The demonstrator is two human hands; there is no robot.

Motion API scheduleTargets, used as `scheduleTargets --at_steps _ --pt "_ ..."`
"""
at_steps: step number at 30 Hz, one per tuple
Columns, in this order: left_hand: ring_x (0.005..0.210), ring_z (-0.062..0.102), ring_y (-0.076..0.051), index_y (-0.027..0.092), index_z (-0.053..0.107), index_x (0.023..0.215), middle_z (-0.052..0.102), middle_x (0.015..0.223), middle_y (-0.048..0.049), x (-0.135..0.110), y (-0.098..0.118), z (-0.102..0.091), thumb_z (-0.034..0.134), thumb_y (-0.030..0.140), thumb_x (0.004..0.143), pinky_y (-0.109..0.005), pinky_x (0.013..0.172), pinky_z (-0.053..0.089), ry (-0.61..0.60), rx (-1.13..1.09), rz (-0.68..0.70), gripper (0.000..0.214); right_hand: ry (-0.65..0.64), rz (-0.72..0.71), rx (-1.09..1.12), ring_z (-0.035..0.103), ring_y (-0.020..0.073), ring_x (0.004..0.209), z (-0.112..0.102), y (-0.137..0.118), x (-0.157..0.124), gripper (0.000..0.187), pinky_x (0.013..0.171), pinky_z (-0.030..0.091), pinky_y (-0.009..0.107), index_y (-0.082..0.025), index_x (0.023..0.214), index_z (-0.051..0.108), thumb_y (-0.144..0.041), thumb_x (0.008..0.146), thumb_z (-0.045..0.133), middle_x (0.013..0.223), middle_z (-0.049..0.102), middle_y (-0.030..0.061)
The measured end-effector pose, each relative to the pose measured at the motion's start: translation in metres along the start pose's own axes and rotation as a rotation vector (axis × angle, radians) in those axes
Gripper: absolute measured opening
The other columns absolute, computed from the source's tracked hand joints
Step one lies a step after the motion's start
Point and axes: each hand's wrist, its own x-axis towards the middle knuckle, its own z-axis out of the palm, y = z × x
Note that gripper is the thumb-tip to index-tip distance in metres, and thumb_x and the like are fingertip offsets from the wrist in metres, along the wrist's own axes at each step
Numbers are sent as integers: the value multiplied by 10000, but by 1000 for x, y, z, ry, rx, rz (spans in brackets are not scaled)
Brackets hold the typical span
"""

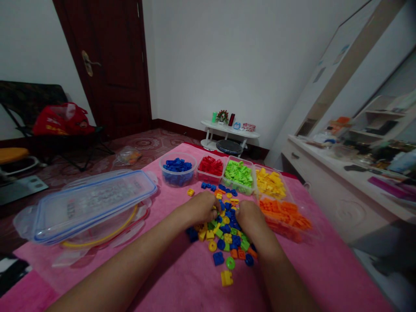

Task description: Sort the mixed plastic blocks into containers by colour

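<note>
A mixed pile of small plastic building blocks in blue, yellow, green and orange lies on the pink cloth. My left hand is at the pile's left side, its fingers curled inward among the blocks. On the opposite side, my right hand is bent down into the pile with its fingers closed and mostly hidden. What either hand holds is too small or covered to make out. Nearest me lie a yellow block, a green ring-shaped piece and a blue block.
Behind the pile stand clear containers of blue blocks, red blocks, green blocks and yellow blocks. Orange blocks fill a container to the right. Stacked plastic lids lie at the left edge.
</note>
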Motion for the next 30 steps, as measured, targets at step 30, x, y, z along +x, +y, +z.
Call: scheduleTargets --at_steps 30 --pt "376 345 -49 168 501 696 391 488 81 14 -14 4 479 248 622 -160 376 226 113 -964 -275 111 18 -318 920 523 109 429 -36 4 -10 157 440 369 220 -179 866 549 -297 763 563 548 512 -59"
